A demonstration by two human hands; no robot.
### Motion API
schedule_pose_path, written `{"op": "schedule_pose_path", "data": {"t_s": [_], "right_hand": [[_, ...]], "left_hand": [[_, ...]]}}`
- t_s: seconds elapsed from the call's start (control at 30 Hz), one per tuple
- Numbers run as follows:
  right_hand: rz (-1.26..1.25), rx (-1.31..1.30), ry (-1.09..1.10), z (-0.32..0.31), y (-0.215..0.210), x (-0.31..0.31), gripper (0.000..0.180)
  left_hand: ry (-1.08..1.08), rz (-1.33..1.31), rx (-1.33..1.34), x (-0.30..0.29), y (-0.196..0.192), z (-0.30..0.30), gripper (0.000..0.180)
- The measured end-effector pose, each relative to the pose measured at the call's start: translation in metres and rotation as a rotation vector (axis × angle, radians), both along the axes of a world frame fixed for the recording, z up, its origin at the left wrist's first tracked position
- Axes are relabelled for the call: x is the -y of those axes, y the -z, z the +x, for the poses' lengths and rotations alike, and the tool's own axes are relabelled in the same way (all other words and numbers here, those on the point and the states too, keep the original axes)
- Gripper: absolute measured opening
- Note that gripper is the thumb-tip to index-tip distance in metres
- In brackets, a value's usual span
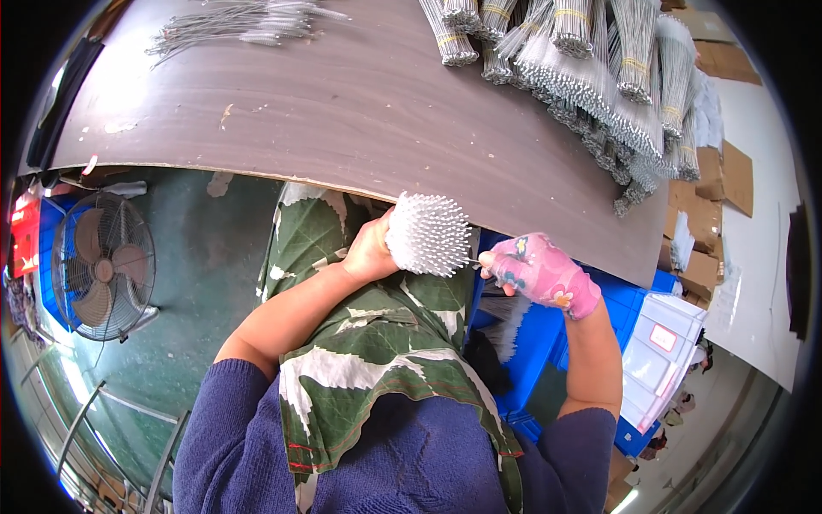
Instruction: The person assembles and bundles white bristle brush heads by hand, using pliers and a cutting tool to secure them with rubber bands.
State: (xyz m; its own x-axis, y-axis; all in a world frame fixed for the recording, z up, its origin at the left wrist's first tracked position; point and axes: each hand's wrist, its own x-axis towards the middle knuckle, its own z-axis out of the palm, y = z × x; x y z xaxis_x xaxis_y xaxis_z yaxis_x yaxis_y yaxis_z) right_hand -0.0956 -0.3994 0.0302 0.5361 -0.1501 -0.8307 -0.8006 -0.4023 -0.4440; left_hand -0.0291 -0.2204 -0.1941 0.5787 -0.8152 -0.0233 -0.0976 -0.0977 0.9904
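Note:
My bare left hand (368, 250) is wrapped round a thick bundle of thin wire brushes (430, 235), held just off the table's near edge. Their white-tipped ends face up in a dense round cluster; the rest of the bundle is hidden beneath. To the right of it, my right hand (552, 278) wears a pink flowered glove with the fingertips bare. Its thumb and forefinger pinch a thin wire (473, 261) that reaches to the bundle's right side. Whether that wire is a brush of the same kind cannot be made out.
The brown table (342, 111) bears a heap of banded wire brush bundles (599, 77) at the far right. Loose wire brushes (248, 21) lie at the far left. Blue crates (535, 343) and a white bin (659, 351) stand right of my lap. A floor fan (104, 270) stands left.

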Motion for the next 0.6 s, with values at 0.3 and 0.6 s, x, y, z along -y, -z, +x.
{"op": "schedule_pose_path", "data": {"t_s": [0.3, 0.6], "right_hand": [[0.001, 0.034, 0.005, 0.0005, 0.0093, -0.0050, 0.032], [0.054, 0.067, 0.028, -0.0013, 0.0085, -0.0012, 0.033]], "left_hand": [[0.011, 0.024, -0.053, 0.0001, -0.0019, -0.0004, 0.057], [0.036, -0.015, 0.106, -0.0001, -0.0014, 0.0022, 0.056]]}}
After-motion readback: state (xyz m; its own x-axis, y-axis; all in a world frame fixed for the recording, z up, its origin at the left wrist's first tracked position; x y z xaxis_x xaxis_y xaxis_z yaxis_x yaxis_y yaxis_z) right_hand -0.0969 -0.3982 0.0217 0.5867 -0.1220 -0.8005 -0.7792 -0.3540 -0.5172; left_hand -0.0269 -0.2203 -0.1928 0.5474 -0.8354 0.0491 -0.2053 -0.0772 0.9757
